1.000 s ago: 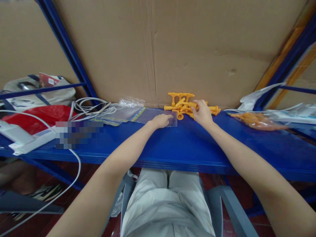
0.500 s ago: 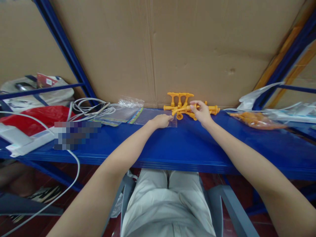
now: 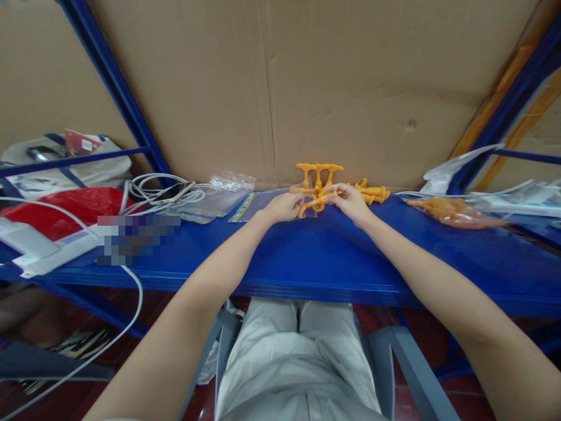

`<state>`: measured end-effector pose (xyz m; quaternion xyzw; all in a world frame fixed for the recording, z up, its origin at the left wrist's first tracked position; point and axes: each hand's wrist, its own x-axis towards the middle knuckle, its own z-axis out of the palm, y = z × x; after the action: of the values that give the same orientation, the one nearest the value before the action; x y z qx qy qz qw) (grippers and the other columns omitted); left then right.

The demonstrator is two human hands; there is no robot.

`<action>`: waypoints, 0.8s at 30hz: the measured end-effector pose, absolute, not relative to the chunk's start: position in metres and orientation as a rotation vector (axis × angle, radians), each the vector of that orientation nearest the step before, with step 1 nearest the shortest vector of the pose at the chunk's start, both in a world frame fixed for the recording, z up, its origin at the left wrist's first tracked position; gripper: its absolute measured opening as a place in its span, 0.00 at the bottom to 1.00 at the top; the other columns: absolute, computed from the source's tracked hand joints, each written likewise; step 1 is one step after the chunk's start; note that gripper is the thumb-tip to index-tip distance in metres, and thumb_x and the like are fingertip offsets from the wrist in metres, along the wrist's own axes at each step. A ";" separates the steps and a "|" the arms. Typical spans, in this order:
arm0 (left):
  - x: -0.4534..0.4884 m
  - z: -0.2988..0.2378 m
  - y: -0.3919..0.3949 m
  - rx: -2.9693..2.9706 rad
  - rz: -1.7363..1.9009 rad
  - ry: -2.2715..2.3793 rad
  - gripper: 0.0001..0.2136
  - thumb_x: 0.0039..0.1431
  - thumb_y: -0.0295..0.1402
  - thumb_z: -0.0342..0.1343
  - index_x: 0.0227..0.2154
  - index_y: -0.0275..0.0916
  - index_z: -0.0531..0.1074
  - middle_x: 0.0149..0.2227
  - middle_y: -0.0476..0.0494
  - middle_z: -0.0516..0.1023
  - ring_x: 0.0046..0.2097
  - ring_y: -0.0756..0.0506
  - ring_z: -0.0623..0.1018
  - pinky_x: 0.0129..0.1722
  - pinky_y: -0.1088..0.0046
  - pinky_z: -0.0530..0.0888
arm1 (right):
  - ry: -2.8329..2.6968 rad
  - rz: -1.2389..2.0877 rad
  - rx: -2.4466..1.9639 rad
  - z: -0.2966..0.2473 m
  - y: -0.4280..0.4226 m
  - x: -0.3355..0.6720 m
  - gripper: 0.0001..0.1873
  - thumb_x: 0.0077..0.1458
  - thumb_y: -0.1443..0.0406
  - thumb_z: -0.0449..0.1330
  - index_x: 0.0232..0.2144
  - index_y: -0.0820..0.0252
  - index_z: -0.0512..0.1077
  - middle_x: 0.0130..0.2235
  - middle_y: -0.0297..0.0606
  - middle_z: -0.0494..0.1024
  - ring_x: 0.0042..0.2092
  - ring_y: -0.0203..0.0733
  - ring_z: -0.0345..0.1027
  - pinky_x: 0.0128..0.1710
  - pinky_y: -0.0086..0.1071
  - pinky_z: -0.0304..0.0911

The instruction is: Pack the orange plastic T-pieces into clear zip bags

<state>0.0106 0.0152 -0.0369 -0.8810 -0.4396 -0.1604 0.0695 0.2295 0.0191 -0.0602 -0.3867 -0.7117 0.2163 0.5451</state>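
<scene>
At the far middle of the desk (image 3: pixel 315 257), the left hand (image 3: pixel 284 207) is resting on the right end of a clear bag (image 3: pixel 258 202), its grip pinching the bag's edge between thumb and fingers. The right hand (image 3: pixel 352 204) is facing it from the right, its grip pinching one end of a yellow plastic piece (image 3: pixel 312 204). That piece is lying slantwise between the two hands, its near left end sitting just beside the left fingertips; whether that end is inside the bag, one cannot tell. Behind the hands, three yellow T-shaped pieces (image 3: pixel 320 168) are standing in a row near the cardboard (image 3: pixel 350 88), and more yellow pieces (image 3: pixel 374 193) are lying in a heap just right of the right fingers. Farther right, a filled bag (image 3: pixel 451 211) is holding similar orange pieces. To the left of the clear bag, some flat bags (image 3: pixel 205 204) are lying near a coil of white cable (image 3: pixel 153 186), and a red bag (image 3: pixel 87 204) is sitting beyond a white power strip (image 3: pixel 55 254).
</scene>
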 end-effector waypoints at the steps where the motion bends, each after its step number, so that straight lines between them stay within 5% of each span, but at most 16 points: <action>1: 0.011 -0.037 0.015 -2.657 -0.510 -1.308 0.11 0.57 0.27 0.49 0.39 0.39 0.75 0.39 0.42 0.81 0.41 0.44 0.79 0.41 0.70 0.71 | -1.729 0.539 -0.896 -0.061 0.017 0.227 0.11 0.50 0.60 0.62 0.36 0.58 0.75 0.44 0.41 0.80 0.43 0.44 0.74 0.45 0.43 0.70; 10: 0.012 -0.031 0.014 -2.690 -0.652 -1.227 0.12 0.53 0.25 0.48 0.37 0.37 0.74 0.36 0.43 0.80 0.37 0.44 0.77 0.39 0.70 0.71 | -1.852 0.793 -0.792 -0.073 0.014 0.196 0.17 0.46 0.61 0.67 0.40 0.59 0.74 0.43 0.42 0.80 0.43 0.44 0.75 0.47 0.43 0.70; 15: 0.009 -0.030 0.018 -2.710 -0.677 -1.252 0.12 0.50 0.24 0.48 0.34 0.37 0.74 0.32 0.44 0.79 0.34 0.45 0.76 0.35 0.71 0.70 | -2.140 0.514 -0.920 -0.066 0.016 0.187 0.09 0.47 0.66 0.65 0.34 0.62 0.75 0.31 0.36 0.78 0.36 0.43 0.73 0.41 0.39 0.69; 24: 0.006 -0.023 0.024 -2.670 -0.558 -1.312 0.11 0.50 0.26 0.50 0.35 0.37 0.74 0.36 0.41 0.80 0.38 0.43 0.78 0.40 0.69 0.72 | -2.365 0.348 -0.872 -0.059 0.039 0.169 0.07 0.46 0.64 0.68 0.27 0.63 0.77 0.28 0.36 0.78 0.35 0.44 0.72 0.38 0.34 0.65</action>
<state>0.0060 0.0236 -0.0225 -0.8806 -0.4329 -0.1841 0.0574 0.1694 0.0392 -0.0590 -0.3276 -0.8884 0.1309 0.2938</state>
